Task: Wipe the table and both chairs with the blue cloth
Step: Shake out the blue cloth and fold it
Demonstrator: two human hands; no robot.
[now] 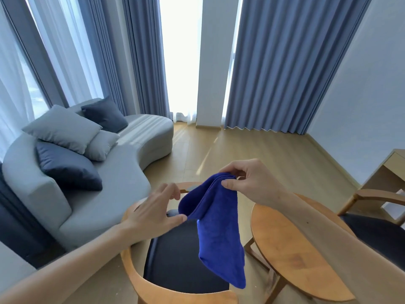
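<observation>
Deep royal-blue plush cloth (215, 227); honey-brown round wooden worktop (291, 253); light-wood curved chair (175, 260) with black seat; pale grey curved sofa (122, 172) with grey and navy cushions (65, 165); pleated slate-blue curtains (285, 62).

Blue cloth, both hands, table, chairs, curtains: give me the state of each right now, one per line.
Blue cloth: folded, hanging in the air, off every surface.
Right hand: pinches the cloth's top edge.
Left hand: fingers straight, thumb tip at the cloth's side fold.
Table: bare wood top, cloth not on it.
Near chair: dark seat unoccupied.
Far chair: partly out of frame.
Curtains: parted, daylight between.
</observation>
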